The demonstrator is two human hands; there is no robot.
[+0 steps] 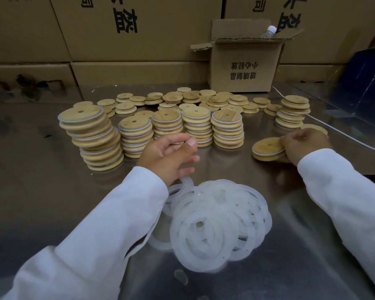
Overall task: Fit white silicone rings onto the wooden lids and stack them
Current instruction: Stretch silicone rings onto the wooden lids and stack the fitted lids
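A pile of white silicone rings (219, 221) lies on the steel table in front of me. My left hand (171, 153) hovers just beyond the pile with relaxed fingers and holds nothing. My right hand (304, 146) grips the right edge of a wooden lid with a ring on it (266, 147), which lies on another lid low on the table. Several stacks of ringed lids (199, 126) stand in a row behind my left hand. The tallest stack (93, 137), at the left, leans. Loose bare lids (182, 100) are scattered further back.
Another lid stack (293, 112) stands at the right, with a white cable (342, 132) running past it. An open cardboard box (243, 68) with a water bottle (268, 32) sits at the back. Large cartons line the wall. A blue object (368, 83) stands at the right edge.
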